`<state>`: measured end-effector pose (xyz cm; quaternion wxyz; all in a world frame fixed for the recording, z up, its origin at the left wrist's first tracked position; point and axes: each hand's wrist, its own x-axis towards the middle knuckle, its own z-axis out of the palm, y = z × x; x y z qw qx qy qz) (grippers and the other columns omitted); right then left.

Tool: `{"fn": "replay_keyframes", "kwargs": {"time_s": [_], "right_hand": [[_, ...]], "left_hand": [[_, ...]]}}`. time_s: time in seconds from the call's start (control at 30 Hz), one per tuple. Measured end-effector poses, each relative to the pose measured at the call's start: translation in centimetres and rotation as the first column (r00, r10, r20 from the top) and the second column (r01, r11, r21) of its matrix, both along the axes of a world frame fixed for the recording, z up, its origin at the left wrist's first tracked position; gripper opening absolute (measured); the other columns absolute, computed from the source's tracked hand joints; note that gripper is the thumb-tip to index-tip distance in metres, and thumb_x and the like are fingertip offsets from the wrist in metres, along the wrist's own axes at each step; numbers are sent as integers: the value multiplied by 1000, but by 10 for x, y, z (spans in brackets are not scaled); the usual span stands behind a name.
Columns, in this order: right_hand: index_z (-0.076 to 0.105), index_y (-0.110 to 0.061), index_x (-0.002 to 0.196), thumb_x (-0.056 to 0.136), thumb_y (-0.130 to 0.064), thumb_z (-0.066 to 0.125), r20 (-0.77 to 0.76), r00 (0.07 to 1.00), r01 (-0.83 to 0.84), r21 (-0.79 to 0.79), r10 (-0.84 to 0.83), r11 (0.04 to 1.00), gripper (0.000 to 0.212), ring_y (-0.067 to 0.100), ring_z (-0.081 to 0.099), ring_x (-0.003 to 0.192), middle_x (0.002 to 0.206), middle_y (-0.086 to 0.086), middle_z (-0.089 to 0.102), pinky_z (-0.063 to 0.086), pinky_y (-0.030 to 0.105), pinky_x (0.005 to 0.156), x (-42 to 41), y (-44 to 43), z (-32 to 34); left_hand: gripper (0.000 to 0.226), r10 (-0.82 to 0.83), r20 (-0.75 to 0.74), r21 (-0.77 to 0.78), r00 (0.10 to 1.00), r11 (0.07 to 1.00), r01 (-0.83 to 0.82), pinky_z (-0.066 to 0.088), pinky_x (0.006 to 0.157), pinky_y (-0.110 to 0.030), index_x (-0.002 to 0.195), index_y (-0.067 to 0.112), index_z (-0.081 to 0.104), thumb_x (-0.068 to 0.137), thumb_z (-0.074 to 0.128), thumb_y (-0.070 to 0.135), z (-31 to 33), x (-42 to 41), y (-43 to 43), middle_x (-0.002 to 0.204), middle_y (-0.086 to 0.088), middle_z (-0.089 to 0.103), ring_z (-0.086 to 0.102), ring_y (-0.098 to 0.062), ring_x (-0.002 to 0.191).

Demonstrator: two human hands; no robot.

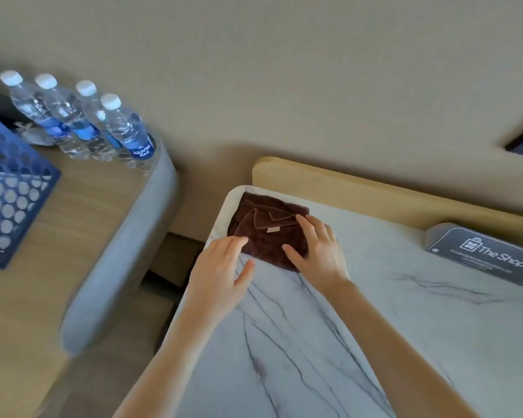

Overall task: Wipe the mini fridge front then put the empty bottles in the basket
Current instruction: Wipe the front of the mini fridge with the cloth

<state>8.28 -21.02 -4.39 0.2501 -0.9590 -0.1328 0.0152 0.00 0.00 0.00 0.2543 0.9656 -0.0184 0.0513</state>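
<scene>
Two hands on brown cloth at far-left corner of marble table: left hand flat, fingers spread, fingertips on cloth's near edge; right hand spread, pressed on cloth. Marble bare toward near side. Gap separates wooden side table. Four capped bottles in row at its far edge, front label "AQUAFINA". Blue perforated basket nearby, contents unclear. Sign reads "The Shop".

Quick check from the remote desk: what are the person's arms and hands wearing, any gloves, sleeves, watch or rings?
Nothing that shows. The left hand and right hand are bare, without gloves. Both forearms are uncovered up to the bottom edge of the picture, so no sleeve shows. No watch, band or ring is visible.
</scene>
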Motion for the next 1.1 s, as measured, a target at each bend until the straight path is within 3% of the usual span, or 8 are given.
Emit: {"fn": "replay_keyframes", "kwargs": {"time_s": [0.2,0.4,0.47,0.57,0.7,0.87,1.0,1.1], "right_hand": [[31,-24,153,87,-61,59,-110,991,61,-93,-72,994,81,34,31,134,155,13,31,33,48,111,23,11,-27],[43,-23,145,79,-44,79,-258,958,160,118,-125,980,77,32,43,123,136,11,39,40,38,104,31,15,-28],[47,-25,139,75,-38,84,-314,938,217,190,-150,958,75,26,50,110,123,5,38,41,26,96,29,16,-24],[48,-28,130,72,-32,86,-368,916,256,229,-160,939,69,20,46,96,112,3,38,39,21,85,20,17,-16],[49,-26,116,73,-22,85,-374,918,253,290,-133,923,56,15,53,87,98,2,57,37,6,60,-6,9,-9],[51,-33,108,75,-22,84,-408,897,353,427,-171,832,47,-9,63,78,87,-15,69,48,8,58,-55,-12,5],[51,-43,108,77,-35,82,-400,894,398,498,-203,771,44,5,66,80,94,-9,69,54,19,54,-97,-29,23],[54,-46,109,78,-40,81,-368,904,395,527,-217,752,42,6,65,92,98,-10,68,56,24,70,-128,-46,38]], "left_hand": [[37,-2,-57,-19,998,1000,1,44,95,-23,127,13,63,94,62,31,-23,17,5,123,0,68,61,-15,116],[37,13,-61,-44,998,999,-16,41,95,-22,128,11,63,95,62,28,-30,20,1,124,-1,66,59,-17,118],[36,7,-57,-53,998,999,-10,41,96,-23,127,10,63,95,60,28,-28,19,-1,124,-3,67,59,-18,118],[36,0,-57,-48,998,999,-3,43,96,-25,125,9,65,95,59,28,-24,15,-3,123,-4,67,60,-19,117],[39,-15,-40,-43,999,999,13,50,93,-30,121,9,66,94,53,34,-16,-1,-7,119,-3,68,61,-19,114],[35,-18,-10,-28,1000,999,18,55,86,-32,118,9,67,92,58,31,-6,-29,-17,114,-3,69,62,-20,109],[38,-44,-1,-16,999,999,44,56,84,-33,116,10,68,91,55,35,10,-55,-30,112,-3,70,62,-20,106],[42,-78,32,-2,996,997,79,56,82,-35,113,8,69,92,48,38,25,-78,-45,109,-4,70,63,-23,103]]}}
